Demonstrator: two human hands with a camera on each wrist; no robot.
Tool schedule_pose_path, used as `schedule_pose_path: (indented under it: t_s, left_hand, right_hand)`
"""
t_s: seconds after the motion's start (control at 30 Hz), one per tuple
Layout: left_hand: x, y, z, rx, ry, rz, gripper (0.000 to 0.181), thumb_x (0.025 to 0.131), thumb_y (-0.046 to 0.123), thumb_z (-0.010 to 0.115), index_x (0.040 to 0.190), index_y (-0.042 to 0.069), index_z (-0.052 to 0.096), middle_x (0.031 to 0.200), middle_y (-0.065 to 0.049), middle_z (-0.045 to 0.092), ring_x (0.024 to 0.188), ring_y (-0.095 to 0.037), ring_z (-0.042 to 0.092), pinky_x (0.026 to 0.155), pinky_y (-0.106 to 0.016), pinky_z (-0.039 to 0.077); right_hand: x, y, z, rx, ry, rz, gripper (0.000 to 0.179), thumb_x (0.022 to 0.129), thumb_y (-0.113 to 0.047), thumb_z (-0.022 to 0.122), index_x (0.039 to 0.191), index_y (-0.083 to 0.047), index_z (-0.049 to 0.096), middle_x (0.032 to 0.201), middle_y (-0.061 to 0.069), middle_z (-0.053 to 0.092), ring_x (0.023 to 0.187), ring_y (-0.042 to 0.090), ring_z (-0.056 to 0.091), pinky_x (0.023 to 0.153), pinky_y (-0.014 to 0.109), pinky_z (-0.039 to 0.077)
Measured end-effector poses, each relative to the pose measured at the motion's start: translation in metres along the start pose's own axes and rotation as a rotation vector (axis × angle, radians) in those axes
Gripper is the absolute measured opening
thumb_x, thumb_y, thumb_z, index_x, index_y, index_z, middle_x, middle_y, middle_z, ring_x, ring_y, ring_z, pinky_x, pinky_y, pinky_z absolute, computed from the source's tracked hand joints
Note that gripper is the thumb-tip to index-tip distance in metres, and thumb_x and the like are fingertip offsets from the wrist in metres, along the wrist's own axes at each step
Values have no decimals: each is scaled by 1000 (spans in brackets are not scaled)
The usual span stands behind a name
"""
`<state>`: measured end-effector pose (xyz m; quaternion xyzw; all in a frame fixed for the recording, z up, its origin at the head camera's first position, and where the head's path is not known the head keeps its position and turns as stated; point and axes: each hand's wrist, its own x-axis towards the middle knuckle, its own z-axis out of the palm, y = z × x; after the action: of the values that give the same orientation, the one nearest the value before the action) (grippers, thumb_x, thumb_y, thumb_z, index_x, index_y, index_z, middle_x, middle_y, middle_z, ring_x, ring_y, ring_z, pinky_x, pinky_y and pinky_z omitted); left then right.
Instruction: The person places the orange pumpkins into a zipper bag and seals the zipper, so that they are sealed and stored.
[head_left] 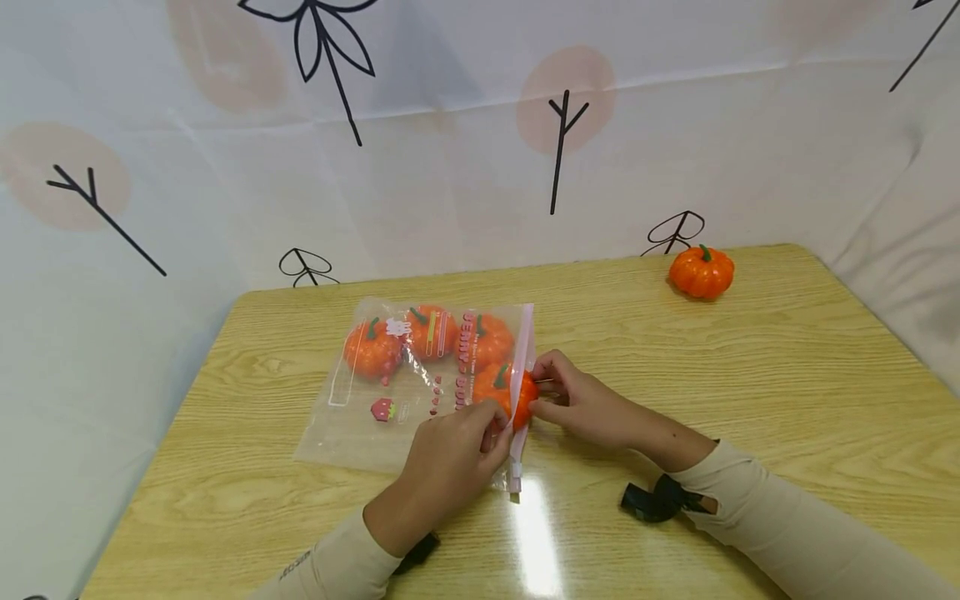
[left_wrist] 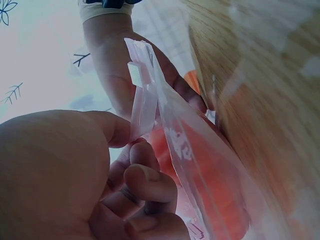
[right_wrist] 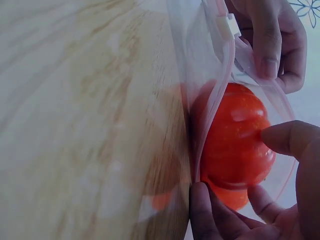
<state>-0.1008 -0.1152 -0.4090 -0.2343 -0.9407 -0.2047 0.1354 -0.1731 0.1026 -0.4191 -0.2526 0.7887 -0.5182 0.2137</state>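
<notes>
Nearest, a beige sleeve (head_left: 330, 562), cut off below, leads to the left hand (head_left: 450, 458), pinching the rim of a clear zip bag (head_left: 345, 442) on the table (head_left: 202, 467). Inside lie three pumpkins (head_left: 372, 350); a fourth pumpkin (right_wrist: 235, 140), partly film-veiled, straddles the mouth, the right hand (head_left: 588, 408) curling thumb and fingers around it. If the rim slackens, that pumpkin could snag. Some right fingertips are hidden. Far right sits a loose pumpkin (head_left: 702, 273).
</notes>
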Motion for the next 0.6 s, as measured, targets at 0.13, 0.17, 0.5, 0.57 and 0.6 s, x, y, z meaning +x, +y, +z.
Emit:
schedule_pose_path:
  t_s: [0.13, 0.17, 0.5, 0.57, 0.6]
  left_hand:
    - [0, 0, 0, -5, -16, -15, 12, 91, 25, 70, 86, 18, 61, 62, 15, 42, 51, 4, 33, 45, -14, 26]
    - [0, 0, 0, -4, -15, -16, 12, 91, 25, 69, 86, 19, 61, 61, 15, 43, 51, 4, 33, 45, -14, 26]
    - [0, 1, 0, 12, 12, -13, 9, 91, 25, 69, 87, 19, 63, 62, 17, 44, 52, 5, 35, 45, -14, 26]
    - [-1, 1, 0, 15, 13, -13, 10, 91, 26, 69, 88, 20, 62, 62, 17, 44, 52, 4, 35, 45, -14, 27]
    - [-1, 1, 0, 15, 13, -13, 10, 91, 26, 69, 88, 20, 62, 62, 17, 44, 52, 4, 35, 45, -14, 27]
  right_hand:
    - [0, 1, -1, -17, -16, -11, 31, 98, -18, 64, 120, -6, 45, 130, 14, 55, 133, 35, 54, 105, 45, 48]
    - [0, 1, -1, -25, -19, -14, 30, 98, -19, 63, 121, -7, 47, 131, 14, 56, 133, 34, 54, 104, 45, 48]
    - [1, 3, -2, -85, -39, -73, 36, 99, -17, 62, 133, -10, 54, 137, 13, 61, 129, 32, 57, 103, 49, 48]
    - [1, 4, -2, -90, -42, -80, 37, 99, -18, 62, 134, -9, 54, 137, 14, 60, 128, 32, 58, 103, 48, 49]
    - [1, 4, -2, -90, -43, -84, 38, 99, -17, 62, 135, -8, 54, 137, 14, 60, 128, 32, 58, 103, 48, 49]
